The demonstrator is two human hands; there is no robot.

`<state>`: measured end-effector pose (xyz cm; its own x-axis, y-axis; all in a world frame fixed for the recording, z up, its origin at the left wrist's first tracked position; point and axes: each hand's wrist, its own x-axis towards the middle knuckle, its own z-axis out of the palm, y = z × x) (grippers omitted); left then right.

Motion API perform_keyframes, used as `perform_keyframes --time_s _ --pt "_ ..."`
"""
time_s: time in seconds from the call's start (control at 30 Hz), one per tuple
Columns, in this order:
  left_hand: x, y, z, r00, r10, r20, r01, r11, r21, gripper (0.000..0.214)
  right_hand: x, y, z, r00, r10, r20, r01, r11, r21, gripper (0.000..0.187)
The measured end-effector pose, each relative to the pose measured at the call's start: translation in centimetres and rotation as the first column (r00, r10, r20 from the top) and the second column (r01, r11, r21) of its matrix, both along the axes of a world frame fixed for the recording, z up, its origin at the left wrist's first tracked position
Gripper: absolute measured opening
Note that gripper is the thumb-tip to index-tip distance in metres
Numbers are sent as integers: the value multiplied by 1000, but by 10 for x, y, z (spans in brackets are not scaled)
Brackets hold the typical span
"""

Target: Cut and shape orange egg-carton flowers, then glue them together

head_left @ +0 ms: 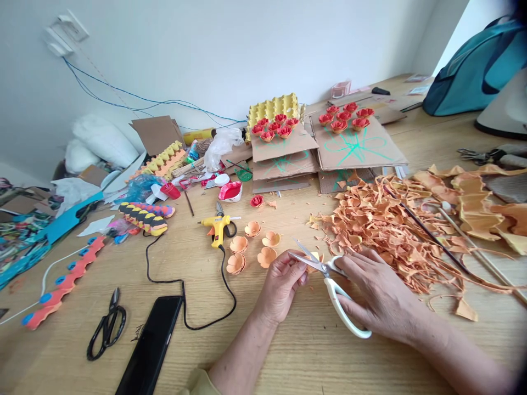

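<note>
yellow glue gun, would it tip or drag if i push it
The glue gun seems to lie flat, so tipping looks unlikely. Its black cord loops across the table and would probably tug back.

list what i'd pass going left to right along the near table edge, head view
orange strip with blue dots → black scissors → black phone → left hand pinching an orange piece → white scissors → right hand gripping them → loose orange scrap
</note>
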<state>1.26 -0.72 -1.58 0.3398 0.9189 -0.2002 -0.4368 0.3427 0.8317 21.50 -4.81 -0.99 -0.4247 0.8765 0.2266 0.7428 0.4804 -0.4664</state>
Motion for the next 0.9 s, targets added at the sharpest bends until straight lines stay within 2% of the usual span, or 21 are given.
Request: perform_keyframes --time_s 0.3,0.57,0.9 --pt "-4 1 5 999 -35 -19 35 999 23 24 1 -3 -3 999 41 -6 -41 997 -59 23" --pt "-10 3 6 994 -71 -88 80 991 105 22 4 -5 -3 993 89 -74 -98 986 -138 19" --pt "-15 7 12 970 -92 -226 153 952 265 18 1 -2 -1 996 85 -20 -86 996 -34 19"
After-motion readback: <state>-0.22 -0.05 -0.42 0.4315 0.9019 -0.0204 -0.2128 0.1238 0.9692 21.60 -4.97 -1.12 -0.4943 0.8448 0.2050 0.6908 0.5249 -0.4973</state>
